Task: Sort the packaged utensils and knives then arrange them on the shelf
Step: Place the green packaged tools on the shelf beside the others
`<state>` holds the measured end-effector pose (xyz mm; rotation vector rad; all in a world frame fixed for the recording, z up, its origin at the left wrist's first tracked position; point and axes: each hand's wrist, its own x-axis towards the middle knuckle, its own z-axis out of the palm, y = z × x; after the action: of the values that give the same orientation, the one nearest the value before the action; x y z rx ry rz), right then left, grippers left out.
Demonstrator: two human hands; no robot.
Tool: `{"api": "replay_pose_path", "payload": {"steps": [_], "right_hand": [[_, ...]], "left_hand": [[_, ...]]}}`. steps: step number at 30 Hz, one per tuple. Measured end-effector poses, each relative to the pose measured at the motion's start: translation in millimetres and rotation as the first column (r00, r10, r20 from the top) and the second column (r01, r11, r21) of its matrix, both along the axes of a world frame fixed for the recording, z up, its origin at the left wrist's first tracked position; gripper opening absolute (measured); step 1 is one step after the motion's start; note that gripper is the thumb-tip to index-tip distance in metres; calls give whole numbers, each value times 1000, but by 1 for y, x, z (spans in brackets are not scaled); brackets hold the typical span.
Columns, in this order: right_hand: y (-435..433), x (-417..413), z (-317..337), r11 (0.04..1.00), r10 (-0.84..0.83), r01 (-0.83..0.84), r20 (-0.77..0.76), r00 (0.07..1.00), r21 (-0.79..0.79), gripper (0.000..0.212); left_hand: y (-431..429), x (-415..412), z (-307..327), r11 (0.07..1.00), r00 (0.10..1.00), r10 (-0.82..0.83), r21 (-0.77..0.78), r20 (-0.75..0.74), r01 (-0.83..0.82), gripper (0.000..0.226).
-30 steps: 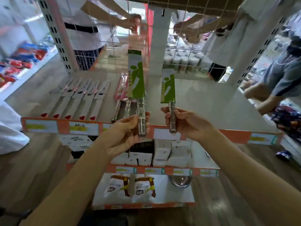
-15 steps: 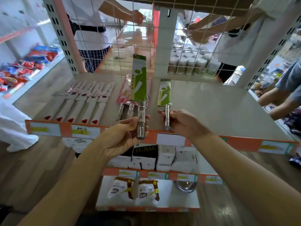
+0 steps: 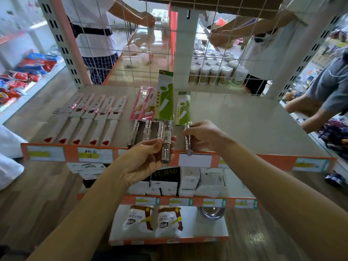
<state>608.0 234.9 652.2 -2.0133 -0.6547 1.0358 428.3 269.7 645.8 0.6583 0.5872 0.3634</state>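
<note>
Left hand: fingers and thumb curled round steel handle of taller green-sleeved knife, raised over shelf front edge, sleeve end pointing away. Right hand: fingertips pinch handle of shorter green-sleeved knife, just right of first, low over shelf; contact unclear. Pink-packaged knives lie just left; row of white-handled knives farther left.

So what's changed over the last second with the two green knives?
The right hand has lowered its shorter green-sleeved knife down onto the shelf, right of the steel-handled row, still gripping its handle. The left hand still holds the taller green-sleeved knife upright. The white-handled knives lie unchanged.
</note>
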Motion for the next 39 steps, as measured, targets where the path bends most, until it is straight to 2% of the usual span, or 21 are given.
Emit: {"api": "replay_pose_path", "payload": {"steps": [7, 9, 10, 12, 14, 15, 18, 21, 23, 24, 25, 26, 28, 29, 31, 34, 37, 39], "right_hand": [[7, 2, 1, 996, 78, -66, 281, 956, -54, 29], [5, 5, 5, 998, 53, -61, 307, 950, 16, 33], [4, 7, 9, 994, 11, -38, 250, 968, 100, 34], [5, 9, 19, 965, -35, 55, -82, 996, 258, 32], [8, 11, 26, 937, -10, 140, -375, 927, 320, 29], [9, 13, 26, 929, 3, 158, -431, 902, 335, 26], [9, 17, 28, 897, -14, 228, -492, 870, 378, 9], [7, 29, 29, 882, -64, 278, -486, 871, 382, 12], [8, 39, 30, 878, -93, 294, -469, 878, 377, 12], [9, 43, 30, 879, -108, 299, -457, 883, 371, 10], [10, 48, 29, 882, -122, 301, -441, 889, 363, 7], [11, 53, 29, 884, -134, 302, -426, 895, 357, 4], [15, 62, 28, 891, -157, 301, -393, 906, 338, 11], [18, 67, 26, 896, -167, 300, -376, 912, 329, 15], [22, 74, 24, 906, -178, 289, -342, 923, 309, 23], [26, 79, 16, 924, -186, 269, -294, 938, 273, 31], [32, 77, 7, 942, -175, 238, -262, 949, 236, 31], [37, 76, 0, 949, -168, 224, -246, 955, 220, 32]], "left_hand": [[-5, 4, 8, 999, 999, -39, 0, -8, 39, 36], [-7, 7, 8, 999, 999, -46, -13, -13, 46, 36], [-8, 9, 7, 999, 999, -46, -20, -17, 46, 37], [-9, 13, 5, 998, 999, -47, -31, -18, 47, 35], [-12, 20, 3, 997, 998, -70, -39, -4, 70, 28], [-14, 23, 3, 995, 996, -89, -36, 6, 89, 26], [-18, 33, 7, 991, 992, -130, -12, 7, 130, 25], [-19, 44, 12, 991, 992, -126, 39, -24, 127, 22], [-20, 50, 15, 986, 992, -85, 137, -96, 98, 20], [-20, 52, 16, 969, 986, -46, 234, -157, 83, 20], [-19, 54, 15, 922, 972, 4, 376, -234, 87, 23], [-18, 55, 14, 831, 947, 71, 544, -314, 118, 30], [-18, 55, 11, 538, 890, 241, 816, -388, 210, 39], [-18, 54, 11, 396, 870, 301, 882, -389, 257, 42], [-18, 54, 7, 198, 844, 360, 917, -396, 346, 45], [-21, 56, -4, -16, 795, 419, 872, -438, 488, 45], [-22, 58, -15, -274, 842, 429, 841, -327, 467, 40], [-20, 59, -24, -382, 856, 411, 793, -314, 474, 44]]}}
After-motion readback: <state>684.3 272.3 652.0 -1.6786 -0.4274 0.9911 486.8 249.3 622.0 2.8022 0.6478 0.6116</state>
